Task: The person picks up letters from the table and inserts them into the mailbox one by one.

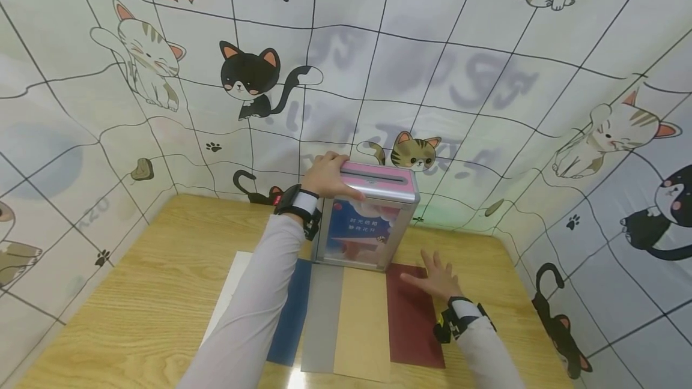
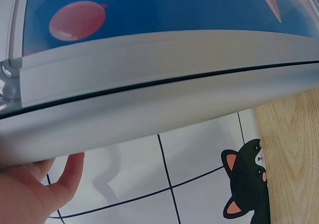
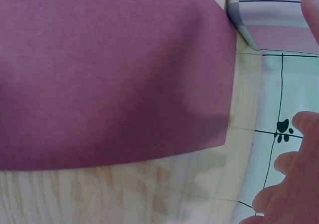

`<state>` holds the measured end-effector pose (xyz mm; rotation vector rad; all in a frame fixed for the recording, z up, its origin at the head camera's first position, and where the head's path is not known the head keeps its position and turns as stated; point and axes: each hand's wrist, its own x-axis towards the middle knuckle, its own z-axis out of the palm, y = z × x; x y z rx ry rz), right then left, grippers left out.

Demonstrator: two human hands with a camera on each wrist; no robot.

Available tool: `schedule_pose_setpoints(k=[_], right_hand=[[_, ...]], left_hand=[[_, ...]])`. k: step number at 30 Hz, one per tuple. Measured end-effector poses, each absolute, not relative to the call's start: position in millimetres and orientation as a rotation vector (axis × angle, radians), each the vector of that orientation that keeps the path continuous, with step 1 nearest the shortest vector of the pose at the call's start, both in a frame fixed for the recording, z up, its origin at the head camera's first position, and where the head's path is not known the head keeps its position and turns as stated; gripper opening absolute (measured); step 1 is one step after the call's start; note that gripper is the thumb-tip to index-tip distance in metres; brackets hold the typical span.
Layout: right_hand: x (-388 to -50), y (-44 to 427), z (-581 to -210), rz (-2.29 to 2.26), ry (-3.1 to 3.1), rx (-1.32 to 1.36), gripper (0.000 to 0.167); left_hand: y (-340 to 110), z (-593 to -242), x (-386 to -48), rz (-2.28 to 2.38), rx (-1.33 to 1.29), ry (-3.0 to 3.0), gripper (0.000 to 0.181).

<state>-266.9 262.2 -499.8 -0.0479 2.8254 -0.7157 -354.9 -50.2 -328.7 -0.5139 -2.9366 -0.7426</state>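
Pink tops the silver-framed box (image 1: 362,230), a slotted, clear-fronted block standing upright on the wood-grained surface (image 1: 135,287). At the box's upper left end, the left hand (image 1: 326,176) has its grip clasped on the top, thumb along the front. Right of the box, the right hand (image 1: 437,281) hovers with fingers splayed, grip wide and holding nothing, partly over a matte maroon sheet (image 1: 413,335). Flat blue (image 1: 290,317), grey (image 1: 322,317) and tan (image 1: 364,323) sheets lie before the box; a rippled cat-print backdrop (image 1: 346,83) hangs behind.
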Motion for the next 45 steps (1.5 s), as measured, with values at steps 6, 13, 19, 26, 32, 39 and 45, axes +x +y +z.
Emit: schedule_pose_setpoints(k=[6, 13, 19, 26, 32, 39, 45], right_hand=[[-265.2, 262.1, -512.1, -0.721, 2.817, -0.035, 0.102], [-263.4, 257.9, -517.3, -0.727, 2.822, -0.002, 0.105], [-263.5, 254.1, -525.3, -0.726, 2.817, 0.034, 0.106], [-256.9, 247.7, -533.5, -0.707, 2.839, 0.049, 0.107], [-254.0, 244.3, -536.5, -0.708, 2.861, 0.041, 0.105], [-253.6, 240.5, -538.7, -0.660, 2.907, 0.080, 0.108], [-252.6, 238.8, -546.1, -0.592, 2.950, 0.098, 0.113]], left_hand=[[-50.2, -332.7, -358.0, -0.765, -0.518, -2.922, 0.108], [-50.4, -334.4, -360.0, -0.774, -0.510, -2.921, 0.109], [-50.9, -335.2, -360.7, -0.769, -0.505, -2.915, 0.109], [-50.4, -336.1, -361.0, -0.768, -0.505, -2.913, 0.109], [-49.8, -335.0, -362.3, -0.747, -0.497, -2.916, 0.109], [-49.8, -333.0, -361.4, -0.726, -0.483, -2.927, 0.108], [-49.3, -332.7, -359.3, -0.720, -0.479, -2.940, 0.107]])
